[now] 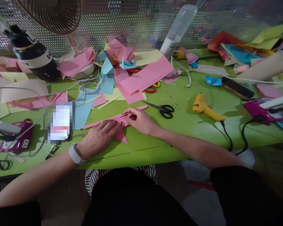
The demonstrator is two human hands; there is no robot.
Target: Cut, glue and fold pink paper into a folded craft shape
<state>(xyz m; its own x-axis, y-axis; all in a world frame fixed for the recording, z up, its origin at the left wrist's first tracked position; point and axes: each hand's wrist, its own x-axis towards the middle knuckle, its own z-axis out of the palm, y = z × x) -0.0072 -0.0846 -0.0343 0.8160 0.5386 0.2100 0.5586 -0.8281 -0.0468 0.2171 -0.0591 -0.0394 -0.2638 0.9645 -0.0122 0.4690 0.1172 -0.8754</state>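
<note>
A folded piece of pink paper (122,137) lies on the green table near its front edge, with long thin arms stretching left and right and a pointed flap toward me. My left hand (101,135) rests flat over its left part, fingers stretched out and pressing it down. Close beside, my right hand (141,121) has thumb and forefinger pinched on the upper edge of the same paper. My palms and fingers cover much of the folds. Just right of the paper lie black-handled scissors (165,110), touched by neither hand.
A yellow glue gun (206,108) with a black cord lies to the right. A phone (60,122) sits left. Pink sheets (147,75), cables, a black bottle (34,55) and a clear bottle (179,29) crowd the back. Another person's arm (266,67) reaches in at right.
</note>
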